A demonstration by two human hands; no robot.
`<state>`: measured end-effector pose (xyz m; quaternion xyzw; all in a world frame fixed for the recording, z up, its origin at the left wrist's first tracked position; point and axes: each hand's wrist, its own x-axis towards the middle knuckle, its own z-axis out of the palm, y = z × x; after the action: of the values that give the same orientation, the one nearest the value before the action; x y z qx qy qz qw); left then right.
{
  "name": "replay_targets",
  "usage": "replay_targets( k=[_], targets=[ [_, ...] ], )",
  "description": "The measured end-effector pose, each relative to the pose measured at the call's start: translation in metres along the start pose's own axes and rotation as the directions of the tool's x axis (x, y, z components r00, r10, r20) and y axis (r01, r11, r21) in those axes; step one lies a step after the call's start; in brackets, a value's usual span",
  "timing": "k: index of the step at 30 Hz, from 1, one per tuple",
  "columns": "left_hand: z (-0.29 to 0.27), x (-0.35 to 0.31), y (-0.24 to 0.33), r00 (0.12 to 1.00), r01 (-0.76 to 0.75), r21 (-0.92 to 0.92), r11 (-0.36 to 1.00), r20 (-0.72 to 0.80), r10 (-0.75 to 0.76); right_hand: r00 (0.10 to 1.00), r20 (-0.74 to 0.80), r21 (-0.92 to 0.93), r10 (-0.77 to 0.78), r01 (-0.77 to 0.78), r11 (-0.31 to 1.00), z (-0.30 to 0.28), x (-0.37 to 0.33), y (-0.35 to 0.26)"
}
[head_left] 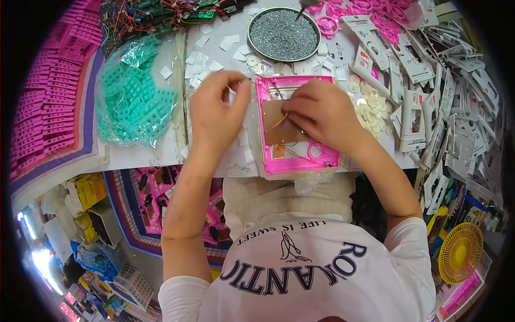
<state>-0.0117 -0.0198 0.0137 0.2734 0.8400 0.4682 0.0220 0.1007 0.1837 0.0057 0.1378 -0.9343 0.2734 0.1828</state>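
A pink plastic casing [298, 166] lies open on the table in front of me, with a brown circuit board [274, 117] set inside it. My right hand [323, 114] is over the board, its fingers closed on thin coloured wires [280, 122], yellow and purple among them. To the left of the casing's upper corner, my left hand [221, 110] is raised with thumb and fingertips curled together. Thin wires run near those fingertips toward the casing; whether they are gripped cannot be made out. A pink ring [316, 151] shows at the casing's lower right.
A round tin of small metal screws [283, 35] stands behind the casing. Left are a bag of teal plastic parts [137, 91] and stacked pink parts [45, 102]. Wired green boards [134, 24] lie at the back. Cream discs [373, 112] and piled white panels [461, 123] are at right.
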Motion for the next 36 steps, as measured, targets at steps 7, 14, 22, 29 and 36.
replay_targets(
  k=[7, 14, 22, 29, 36],
  targets=[
    [0.014, 0.038, -0.021, 0.964, -0.169, -0.032, 0.985, 0.205, 0.172, 0.965, 0.219, 0.114, -0.146, 0.123, 0.986, -0.015, 0.005, 0.000],
    [0.034, 0.031, -0.002, 0.862, -0.498, 0.149, 0.854, 0.188, 0.470, 0.974, 0.226, 0.188, 0.024, -0.068, 0.980, -0.037, 0.007, 0.011],
    [0.035, 0.017, 0.003, 0.818, -0.567, 0.262, 0.781, 0.072, 0.571, 0.987, -0.013, 0.105, 0.162, -0.160, 0.982, -0.018, 0.027, 0.017],
    [0.032, 0.005, 0.010, 0.942, -0.334, -0.040, 0.942, -0.005, 0.334, 0.993, 0.039, -0.169, 0.114, -0.106, 0.980, -0.019, 0.022, 0.014],
    [0.033, -0.009, -0.004, 0.954, -0.297, -0.067, 0.953, -0.066, 0.292, 0.988, -0.146, -0.077, -0.045, 0.034, 0.996, -0.004, 0.046, 0.025]
  ],
)
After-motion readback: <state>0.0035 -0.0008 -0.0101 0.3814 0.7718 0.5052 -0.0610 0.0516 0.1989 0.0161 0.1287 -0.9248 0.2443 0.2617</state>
